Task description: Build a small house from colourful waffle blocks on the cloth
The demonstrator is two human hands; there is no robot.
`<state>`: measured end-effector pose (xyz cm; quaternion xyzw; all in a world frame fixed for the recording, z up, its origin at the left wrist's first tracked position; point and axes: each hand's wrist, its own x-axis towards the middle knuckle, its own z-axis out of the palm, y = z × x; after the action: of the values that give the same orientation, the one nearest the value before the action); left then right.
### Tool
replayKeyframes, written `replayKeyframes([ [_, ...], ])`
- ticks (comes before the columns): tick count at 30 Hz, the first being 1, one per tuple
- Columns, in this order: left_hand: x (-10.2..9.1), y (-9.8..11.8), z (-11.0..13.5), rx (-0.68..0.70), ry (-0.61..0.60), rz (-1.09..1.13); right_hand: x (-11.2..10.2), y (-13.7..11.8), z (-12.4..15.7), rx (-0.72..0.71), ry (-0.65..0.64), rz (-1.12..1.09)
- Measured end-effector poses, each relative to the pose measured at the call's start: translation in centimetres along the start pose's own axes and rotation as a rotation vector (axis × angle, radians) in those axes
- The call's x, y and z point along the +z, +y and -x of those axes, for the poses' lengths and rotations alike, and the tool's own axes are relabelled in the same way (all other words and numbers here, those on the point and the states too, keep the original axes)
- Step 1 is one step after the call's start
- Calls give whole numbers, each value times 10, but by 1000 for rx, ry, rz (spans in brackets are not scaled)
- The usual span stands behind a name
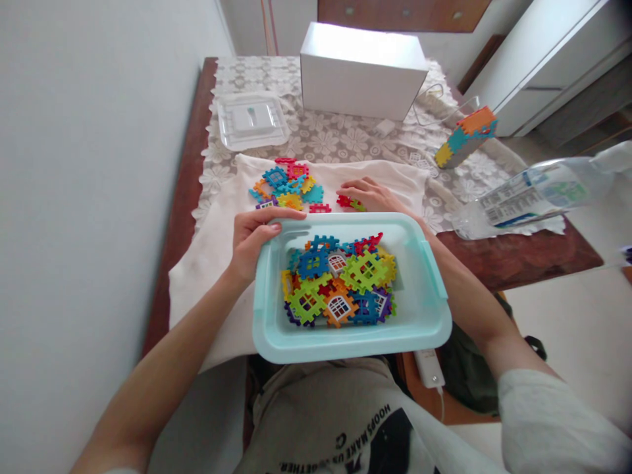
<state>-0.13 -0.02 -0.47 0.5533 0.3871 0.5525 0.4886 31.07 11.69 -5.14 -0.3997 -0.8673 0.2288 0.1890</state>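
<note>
My left hand (251, 240) is closed on the left back corner of a pale turquoise plastic bin (424, 329), thumb over the rim. Inside the bin lies a heap of interlocking building pieces (340, 283) in green, blue, orange, red and purple, some with white window inserts. Beyond the far rim, my right hand (372, 194) curls over a few red and green building pieces (349, 201) on the white cloth; its thumb is hidden. A loose pile of similar pieces (286, 185) lies to its left, beside a single red piece (320, 208).
A white cloth (207, 289) covers part of the lace tablecloth (323, 141). Farther back are a clear lid (253, 122) and a white box (360, 72). On the right stand an assembled block tower (464, 138) and a lying clear bottle (533, 194). A wall borders the left.
</note>
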Motion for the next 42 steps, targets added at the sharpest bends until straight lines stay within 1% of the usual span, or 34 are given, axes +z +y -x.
replayKeyframes([
  [4,0,0,0,-1,7,-5,9,17,0,-75,11,167],
  [9,1,2,1,-18,26,-30,21,29,-3,-79,53,211],
  [13,2,3,0,-29,41,-54,29,34,-6,-128,148,184],
  [15,3,3,0,-21,43,-62,31,34,-6,-147,170,162],
  [18,2,3,0,-12,39,-64,30,30,-5,-123,188,106],
  [22,1,1,0,-28,41,-67,28,21,-3,-71,155,4],
  [23,1,1,1,-29,42,-66,26,19,-3,-64,169,-22],
  [25,1,1,1,-31,42,-62,21,14,-5,-47,255,-98],
  [27,1,1,1,-26,37,-52,9,7,-7,-1,371,-254],
  [29,1,2,0,-24,38,-48,-10,-3,-6,45,439,-482],
  [31,2,3,0,-32,46,-52,-32,-19,1,9,453,-681],
  [33,3,4,0,-41,54,-53,-51,-37,13,-111,415,-826],
  [34,3,4,0,-39,55,-51,-59,-46,19,-193,402,-854],
  [35,3,4,0,-38,54,-51,-64,-53,25,-263,359,-836],
  [37,3,4,0,-43,55,-56,-69,-63,34,-382,191,-790],
  [39,3,4,0,-51,56,-66,-69,-64,37,-438,60,-819],
  [40,3,5,-1,-54,55,-70,-67,-61,35,-439,50,-871],
  [41,4,5,-1,-54,54,-72,-64,-56,32,-414,85,-919],
  [42,4,5,-1,-51,53,-73,-61,-50,27,-368,150,-937],
])
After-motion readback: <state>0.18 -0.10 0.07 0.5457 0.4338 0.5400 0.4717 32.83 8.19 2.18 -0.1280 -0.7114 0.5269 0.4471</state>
